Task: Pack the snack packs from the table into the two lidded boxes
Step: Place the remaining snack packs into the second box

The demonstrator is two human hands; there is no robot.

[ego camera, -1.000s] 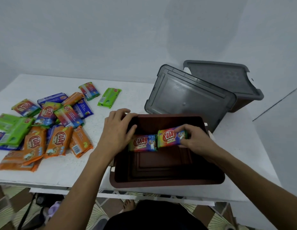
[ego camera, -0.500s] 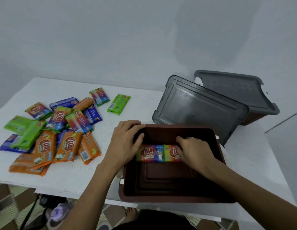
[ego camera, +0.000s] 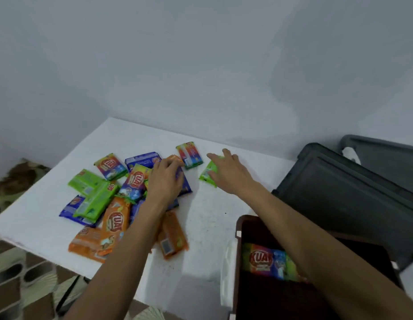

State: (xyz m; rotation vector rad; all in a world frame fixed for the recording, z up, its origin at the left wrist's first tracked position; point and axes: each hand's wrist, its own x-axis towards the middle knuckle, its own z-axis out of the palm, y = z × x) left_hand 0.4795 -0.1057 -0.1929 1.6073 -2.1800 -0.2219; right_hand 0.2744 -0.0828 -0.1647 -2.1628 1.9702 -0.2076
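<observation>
Head: left hand (ego camera: 165, 182), right hand (ego camera: 229, 174) moved from box (ego camera: 238, 229) to packs (ego camera: 115, 221)

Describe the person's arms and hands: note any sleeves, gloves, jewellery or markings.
Both arms are bare for all their visible length, no sleeves in view. The left hand and right hand wear no gloves. No watch, bracelet, ring or marking shows, though the picture is blurred.
</observation>
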